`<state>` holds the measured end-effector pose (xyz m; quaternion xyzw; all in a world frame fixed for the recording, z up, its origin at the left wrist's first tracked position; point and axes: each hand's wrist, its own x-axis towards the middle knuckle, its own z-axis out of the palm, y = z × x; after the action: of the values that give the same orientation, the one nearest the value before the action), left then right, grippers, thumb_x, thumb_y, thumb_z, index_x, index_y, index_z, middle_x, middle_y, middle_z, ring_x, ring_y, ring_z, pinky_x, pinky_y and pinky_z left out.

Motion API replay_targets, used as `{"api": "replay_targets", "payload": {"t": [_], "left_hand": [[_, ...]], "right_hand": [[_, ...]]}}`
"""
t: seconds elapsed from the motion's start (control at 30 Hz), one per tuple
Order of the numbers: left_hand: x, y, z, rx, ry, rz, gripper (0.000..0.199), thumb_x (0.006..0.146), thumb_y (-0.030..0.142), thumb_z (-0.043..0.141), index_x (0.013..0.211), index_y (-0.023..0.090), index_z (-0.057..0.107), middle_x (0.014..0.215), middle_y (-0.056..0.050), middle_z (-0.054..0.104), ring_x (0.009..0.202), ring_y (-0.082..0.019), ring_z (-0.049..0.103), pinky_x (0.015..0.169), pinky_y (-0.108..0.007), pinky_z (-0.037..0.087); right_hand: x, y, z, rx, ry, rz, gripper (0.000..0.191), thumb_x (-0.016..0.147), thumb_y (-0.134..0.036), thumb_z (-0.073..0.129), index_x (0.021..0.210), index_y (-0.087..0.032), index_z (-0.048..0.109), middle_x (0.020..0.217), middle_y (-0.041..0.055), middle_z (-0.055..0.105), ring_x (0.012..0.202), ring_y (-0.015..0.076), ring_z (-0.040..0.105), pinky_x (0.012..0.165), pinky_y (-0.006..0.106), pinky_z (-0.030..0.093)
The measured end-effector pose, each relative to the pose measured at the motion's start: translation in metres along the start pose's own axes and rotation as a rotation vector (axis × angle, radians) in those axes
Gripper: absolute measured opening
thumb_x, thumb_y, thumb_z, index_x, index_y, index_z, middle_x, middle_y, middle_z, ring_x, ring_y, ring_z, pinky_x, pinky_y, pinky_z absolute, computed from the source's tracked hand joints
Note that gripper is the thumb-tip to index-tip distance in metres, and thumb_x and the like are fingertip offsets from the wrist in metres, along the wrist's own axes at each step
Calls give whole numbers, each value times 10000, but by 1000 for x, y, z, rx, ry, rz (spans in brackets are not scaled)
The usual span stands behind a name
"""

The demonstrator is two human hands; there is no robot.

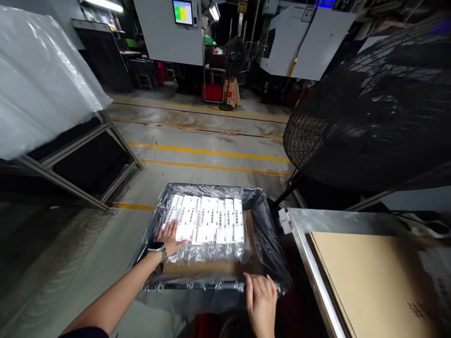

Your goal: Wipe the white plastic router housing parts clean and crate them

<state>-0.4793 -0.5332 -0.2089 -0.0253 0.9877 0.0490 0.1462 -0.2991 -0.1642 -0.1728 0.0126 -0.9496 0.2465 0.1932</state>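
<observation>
A dark crate (273,244) lined with clear plastic film stands in front of me. Inside it, a row of several white slotted parts (211,213), bagged in clear plastic, lies on brown cardboard (207,268). My left hand (171,239), with a watch on its wrist, lies flat with fingers spread on the left end of that row. At the crate's near right edge, my right hand (261,293) is closed over the film-covered rim, its fingertips curled across the top. What lies beneath the row is hidden.
To the right, a metal table (299,225) carries a flat cardboard stack (366,277). A large black fan (352,117) stands behind it. At left is a metal-framed rack (81,150) with a plastic-covered white load (45,80). Machines line the far side beyond yellow floor lines.
</observation>
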Motion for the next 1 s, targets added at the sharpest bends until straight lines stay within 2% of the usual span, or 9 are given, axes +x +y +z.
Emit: {"api": "replay_targets", "payload": {"t": [0.13, 0.23, 0.37, 0.47, 0.6, 0.7, 0.77, 0.83, 1.0], "left_hand": [[3, 8, 7, 19, 34, -7, 765, 927, 609, 627, 1548, 224, 399, 1673, -158, 308, 1519, -415, 285, 1218, -682, 223], [0, 21, 11, 29, 77, 58, 788, 940, 607, 604, 1586, 248, 331, 1710, -146, 219, 1539, -427, 223, 1230, -697, 159], [-8, 31, 14, 33, 83, 229, 670, 966, 535, 606, 1546, 260, 412, 1710, -110, 246, 1557, -397, 194, 1245, -682, 130], [-9, 35, 15, 31, 96, 265, 656, 962, 539, 614, 1521, 239, 448, 1682, -122, 310, 1555, -396, 206, 1244, -691, 123], [-5, 43, 12, 23, 146, 307, 645, 968, 543, 603, 1509, 224, 458, 1673, -143, 319, 1541, -414, 243, 1226, -725, 158], [-5, 52, 11, 16, 163, 470, 636, 984, 519, 592, 1523, 220, 436, 1680, -147, 308, 1527, -394, 292, 1227, -692, 217], [-6, 58, 11, 15, 146, 600, 627, 980, 507, 608, 1515, 224, 447, 1659, -141, 354, 1501, -376, 352, 1217, -662, 277], [-8, 64, 13, 20, 134, 672, 602, 971, 492, 631, 1489, 222, 482, 1623, -140, 414, 1467, -368, 409, 1198, -653, 322], [-1, 88, 11, 42, 195, 652, 509, 971, 467, 640, 1394, 194, 568, 1510, -145, 532, 1436, -370, 445, 1190, -681, 311]], "right_hand": [[7, -8, 6, -27, 48, 44, 292, 1081, -315, 434, 1009, -239, 707, 953, 31, 770, 927, 230, 699, 1106, 479, 319], [9, -9, 1, -23, 46, 40, 298, 1081, -304, 430, 982, -243, 703, 931, 23, 762, 916, 221, 688, 1105, 462, 318], [7, -8, -3, -5, 34, 14, 273, 1077, -291, 441, 998, -254, 700, 924, 3, 752, 915, 208, 679, 1102, 436, 318], [7, -9, -3, -1, 39, 19, 267, 1074, -275, 442, 1000, -251, 697, 914, 3, 744, 908, 210, 672, 1095, 440, 319], [10, -14, -3, -3, 48, 37, 277, 1074, -258, 434, 959, -243, 686, 886, 1, 726, 888, 204, 662, 1091, 440, 329], [11, -17, -4, -4, 49, 49, 282, 1071, -248, 435, 920, -237, 673, 870, 0, 713, 884, 198, 656, 1100, 439, 335], [11, -18, -5, -3, 51, 54, 286, 1069, -243, 433, 909, -236, 670, 868, 2, 708, 886, 197, 655, 1105, 439, 338], [11, -18, -5, -1, 54, 54, 290, 1068, -237, 428, 912, -239, 672, 864, 3, 706, 880, 197, 655, 1101, 439, 343], [11, -19, -6, 5, 66, 53, 284, 1056, -222, 432, 949, -253, 693, 857, 4, 705, 881, 201, 657, 1089, 435, 363]]}}
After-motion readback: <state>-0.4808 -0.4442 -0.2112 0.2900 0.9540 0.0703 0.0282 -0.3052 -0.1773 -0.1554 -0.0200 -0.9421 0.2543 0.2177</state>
